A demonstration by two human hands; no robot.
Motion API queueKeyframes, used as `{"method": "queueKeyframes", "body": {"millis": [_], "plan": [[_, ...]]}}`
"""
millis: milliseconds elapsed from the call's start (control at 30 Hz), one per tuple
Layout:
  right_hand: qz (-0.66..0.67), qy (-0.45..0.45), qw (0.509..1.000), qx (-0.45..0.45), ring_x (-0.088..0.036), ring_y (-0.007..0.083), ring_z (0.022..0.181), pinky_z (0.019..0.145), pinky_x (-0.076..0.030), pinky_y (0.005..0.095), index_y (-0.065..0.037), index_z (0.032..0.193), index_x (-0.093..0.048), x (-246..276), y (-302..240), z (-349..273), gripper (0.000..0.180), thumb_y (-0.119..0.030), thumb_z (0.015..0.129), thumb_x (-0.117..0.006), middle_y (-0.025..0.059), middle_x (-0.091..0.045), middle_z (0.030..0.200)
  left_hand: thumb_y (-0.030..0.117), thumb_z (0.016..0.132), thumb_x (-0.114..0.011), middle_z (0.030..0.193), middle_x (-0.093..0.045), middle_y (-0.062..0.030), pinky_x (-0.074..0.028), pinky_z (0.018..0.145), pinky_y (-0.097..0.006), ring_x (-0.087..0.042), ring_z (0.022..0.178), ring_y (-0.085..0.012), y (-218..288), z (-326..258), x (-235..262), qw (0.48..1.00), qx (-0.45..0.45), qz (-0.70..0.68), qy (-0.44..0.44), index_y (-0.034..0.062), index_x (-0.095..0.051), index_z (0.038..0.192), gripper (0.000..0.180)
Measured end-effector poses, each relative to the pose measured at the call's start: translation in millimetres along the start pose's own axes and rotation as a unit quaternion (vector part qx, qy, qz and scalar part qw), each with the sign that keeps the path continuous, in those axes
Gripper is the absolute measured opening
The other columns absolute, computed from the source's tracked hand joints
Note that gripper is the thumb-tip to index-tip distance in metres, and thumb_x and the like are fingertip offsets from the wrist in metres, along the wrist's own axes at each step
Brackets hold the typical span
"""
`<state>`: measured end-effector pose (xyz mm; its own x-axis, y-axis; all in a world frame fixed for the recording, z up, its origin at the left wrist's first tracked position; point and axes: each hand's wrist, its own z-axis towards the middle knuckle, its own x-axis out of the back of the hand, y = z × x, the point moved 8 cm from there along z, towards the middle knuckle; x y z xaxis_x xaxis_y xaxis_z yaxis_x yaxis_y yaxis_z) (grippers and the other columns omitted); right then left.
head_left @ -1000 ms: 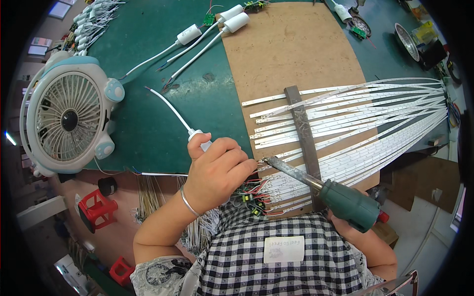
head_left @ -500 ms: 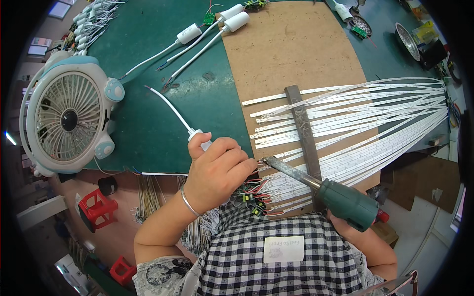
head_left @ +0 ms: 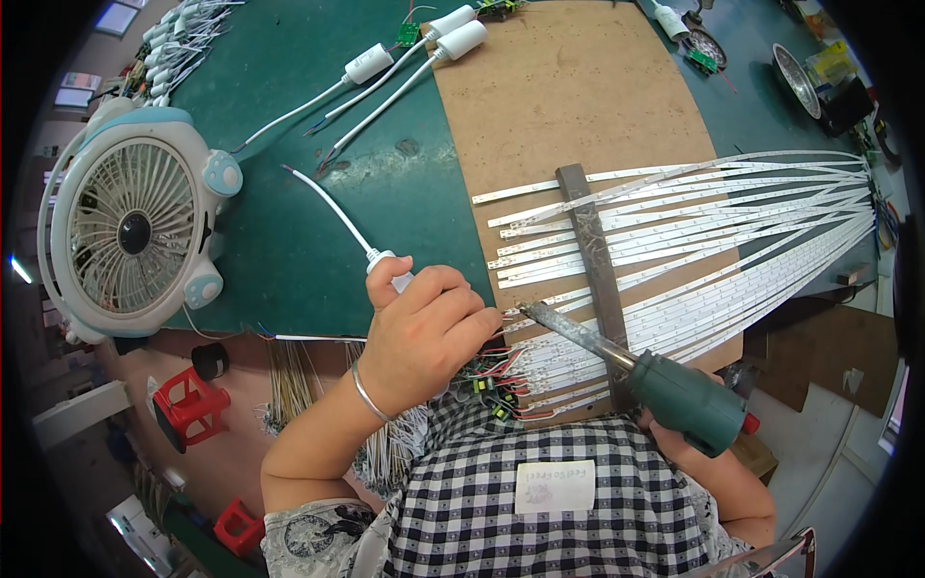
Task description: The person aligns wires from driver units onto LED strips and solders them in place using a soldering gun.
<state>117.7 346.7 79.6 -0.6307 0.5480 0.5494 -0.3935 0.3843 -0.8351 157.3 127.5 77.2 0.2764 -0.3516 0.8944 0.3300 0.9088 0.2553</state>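
Note:
My left hand (head_left: 424,332) is closed round a white cylindrical housing with a cable (head_left: 332,205) running out toward the upper left. Its fingertips reach the ends of the white LED strips (head_left: 655,328) and hide what they pinch there. My right hand (head_left: 673,445) grips a soldering iron (head_left: 686,400) by its green handle, which covers most of the fingers. The iron's tip rests just right of my left fingertips, over a strip end. A dark flat bar (head_left: 590,246) lies across the strips. Small circuit boards (head_left: 493,395) with red and white wires sit by the nearest strip ends.
A brown board (head_left: 568,87) lies under the strips on the green table (head_left: 405,193). White housings with cables (head_left: 368,64) lie at the back. A fan (head_left: 135,231) stands at the left. Metal dishes (head_left: 795,79) are at the far right; red stools (head_left: 193,405) stand below.
The soldering iron has shifted slightly right, its tip drawing a little away from my left fingertips. My left hand and the strips stay put.

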Motion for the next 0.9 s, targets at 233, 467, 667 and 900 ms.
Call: {"method": "queueKeyframes", "body": {"millis": [233,467,667,900], "plan": [[-0.096,-0.01,0.995,0.025,-0.061,0.0291,0.085,0.074,-0.045,0.039,-0.007,0.095,-0.066,-2.1,-1.6,-3.1,0.025,-0.006,0.07,-0.069,0.0072,-0.066,0.094,0.011,0.066,-0.071,0.074,-0.057,0.0077,-0.024,0.092,-0.044,-0.056,0.081,-0.013,0.3,0.2,-0.5,1.0,-0.002,0.003,0.0,0.0196,-0.065,0.08,0.017],[-0.098,-0.01,0.994,0.041,-0.062,0.0281,0.08,0.074,-0.047,0.0392,-0.008,0.09,-0.067,-4.6,-4.2,-2.2,0.02,-0.007,0.07,-0.07,0.0074,-0.067,0.093,0.01,0.066,-0.07,0.074,-0.057,0.0077,-0.024,0.092,-0.044,-0.056,0.081,-0.0131,1.1,0.8,-0.4,1.0,0.0,0.006,-0.003,0.0196,-0.064,0.08,0.018],[-0.026,0.021,0.999,-0.023,-0.063,0.0205,0.069,0.066,-0.048,0.033,-0.008,0.075,-0.065,0.3,15.6,-17.1,0.012,-0.016,0.083,-0.062,0.0024,-0.066,0.069,0.009,0.065,-0.071,0.074,-0.058,0.0074,-0.024,0.091,-0.043,-0.056,0.081,-0.0136,0.5,0.8,0.1,1.0,0.001,0.009,-0.004,0.019,-0.064,0.079,0.018],[0.017,0.055,0.998,-0.025,-0.063,0.0159,0.061,0.062,-0.049,0.0289,-0.006,0.082,-0.065,1.6,17.4,-16.6,0.014,-0.018,0.087,-0.059,0.0013,-0.066,0.067,0.01,0.063,-0.073,0.074,-0.058,0.0072,-0.024,0.093,-0.044,-0.057,0.082,-0.0144,0.0,1.7,-0.5,1.0,0.007,0.011,-0.013,0.0192,-0.065,0.078,0.019]]}}
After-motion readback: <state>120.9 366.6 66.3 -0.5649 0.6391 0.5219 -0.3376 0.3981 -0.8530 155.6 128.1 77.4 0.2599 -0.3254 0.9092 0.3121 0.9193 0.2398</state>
